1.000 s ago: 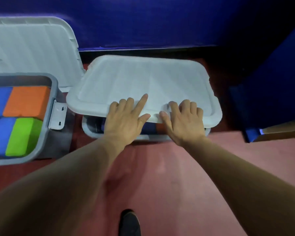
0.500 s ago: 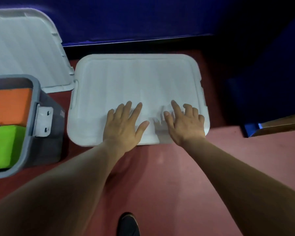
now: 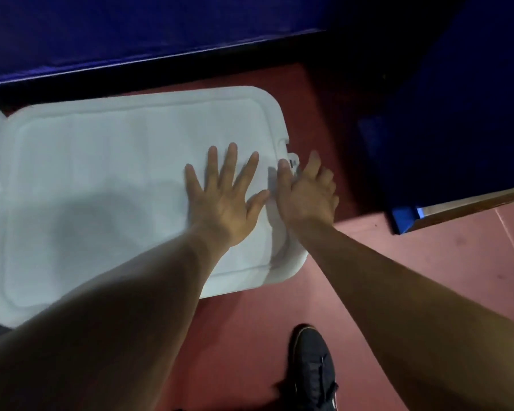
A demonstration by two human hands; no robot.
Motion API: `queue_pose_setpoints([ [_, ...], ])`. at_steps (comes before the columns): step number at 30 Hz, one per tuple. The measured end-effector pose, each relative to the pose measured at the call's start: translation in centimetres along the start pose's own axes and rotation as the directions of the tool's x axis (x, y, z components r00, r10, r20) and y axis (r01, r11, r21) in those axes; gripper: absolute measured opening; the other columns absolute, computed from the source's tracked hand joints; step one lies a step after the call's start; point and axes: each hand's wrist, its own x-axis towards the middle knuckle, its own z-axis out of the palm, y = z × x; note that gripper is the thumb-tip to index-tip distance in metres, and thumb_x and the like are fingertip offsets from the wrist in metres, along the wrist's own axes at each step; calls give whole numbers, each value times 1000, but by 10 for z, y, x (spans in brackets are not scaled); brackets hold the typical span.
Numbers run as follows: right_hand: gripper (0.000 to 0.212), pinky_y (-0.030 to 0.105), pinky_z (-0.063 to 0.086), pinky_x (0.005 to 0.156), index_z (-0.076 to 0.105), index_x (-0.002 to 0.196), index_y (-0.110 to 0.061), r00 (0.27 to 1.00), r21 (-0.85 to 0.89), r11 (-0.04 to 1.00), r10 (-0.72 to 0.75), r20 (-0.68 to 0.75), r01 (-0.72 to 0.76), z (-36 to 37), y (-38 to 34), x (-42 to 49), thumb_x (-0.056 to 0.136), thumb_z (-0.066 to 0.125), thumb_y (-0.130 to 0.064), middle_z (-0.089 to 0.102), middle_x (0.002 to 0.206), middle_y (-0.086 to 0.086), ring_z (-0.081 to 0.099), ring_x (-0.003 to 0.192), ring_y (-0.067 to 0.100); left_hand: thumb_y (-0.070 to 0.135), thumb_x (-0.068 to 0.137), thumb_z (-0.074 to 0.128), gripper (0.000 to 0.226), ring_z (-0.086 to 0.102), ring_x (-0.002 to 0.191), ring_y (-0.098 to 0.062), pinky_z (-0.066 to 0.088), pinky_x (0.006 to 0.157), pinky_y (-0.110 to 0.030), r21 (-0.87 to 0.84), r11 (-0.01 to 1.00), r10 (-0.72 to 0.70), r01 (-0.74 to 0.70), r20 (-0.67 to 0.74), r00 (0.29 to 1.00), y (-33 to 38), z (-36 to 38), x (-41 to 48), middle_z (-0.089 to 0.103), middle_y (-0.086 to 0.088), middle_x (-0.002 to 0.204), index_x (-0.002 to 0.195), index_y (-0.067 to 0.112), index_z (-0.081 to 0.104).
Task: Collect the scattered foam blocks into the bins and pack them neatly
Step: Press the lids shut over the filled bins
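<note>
Pressing white lid (image 3: pixel 101 188), left hand (image 3: pixel 223 203) splayed flat

A black lace-up shoe (image 3: pixel 312 369) stands on a dull red floor (image 3: pixel 428 262) at the bottom of the frame. Well beyond the shoe, a deep blue wall (image 3: pixel 131 31) runs across the top above a dark base strip (image 3: pixel 161 69). Up and right of the shoe, a blue padded block (image 3: pixel 457 114) rises over a tan board edge (image 3: pixel 472 203)

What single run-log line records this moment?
phase: lid closure | left hand: flat on white plastic bin lid | right hand: grips lid's right edge
</note>
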Motion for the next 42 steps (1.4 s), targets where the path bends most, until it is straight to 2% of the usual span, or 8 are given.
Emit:
queue_pose_setpoints([
  [6,88,35,40,96,36,153,-20,993,135,990,29,111,-44,25,8,17,92,24,-81,49,146,10,49,134,29,71,101,16,73,5,156,-30,11,113,-73,41,995,-87,88,-3,996,2,18,3,7,-2,170,162,31,12],
  [13,72,36,44,96,56,129,-10,988,133,983,-111,-107,125,19,10,3,93,49,-72,48,120,12,48,115,30,69,97,-4,75,-1,156,-33,9,114,-73,62,991,-123,117,93,988,5,14,3,-4,-2,170,162,32,3],
  [17,76,37,46,101,38,152,-15,989,153,977,-145,-17,146,15,9,2,97,45,-68,54,144,11,52,132,31,66,96,-7,75,-1,156,-33,11,114,-73,81,988,-140,132,110,984,7,12,2,-6,-2,170,162,30,0],
  [24,71,39,54,91,42,152,-15,959,53,959,-275,-74,279,13,11,-1,99,48,-63,61,137,11,59,123,31,66,95,-11,76,-6,156,-31,8,115,-73,38,991,-130,126,147,981,6,10,1,-8,2,170,162,31,2],
  [29,77,47,48,98,32,157,-16,961,-17,963,-271,-61,271,16,11,-1,99,47,-63,48,142,15,50,129,34,58,103,3,70,14,156,-27,12,117,-71,-74,992,-96,105,113,989,2,-2,-4,21,-1,168,160,23,25],
  [34,58,58,30,111,44,148,-9,844,-174,861,-504,-182,477,31,-34,-27,100,56,-41,43,146,21,35,141,39,53,104,18,64,41,143,-28,29,118,-53,-237,955,-190,180,-22,982,-78,-39,-24,44,-6,156,152,19,43],
  [39,49,48,26,113,47,149,-23,731,-83,727,-677,85,682,98,-146,-109,105,37,-44,45,153,7,34,145,30,55,104,22,64,25,150,-35,23,122,-52,-164,840,-525,518,-2,851,-227,-59,-83,29,-16,163,157,19,32],
  [42,52,54,25,115,36,154,-31,627,-102,625,-735,256,774,140,-208,-145,106,28,-50,32,160,7,24,149,33,66,99,18,73,14,154,-36,20,123,-53,-151,702,-676,696,164,718,-286,-53,-114,15,-17,167,161,27,11],
])
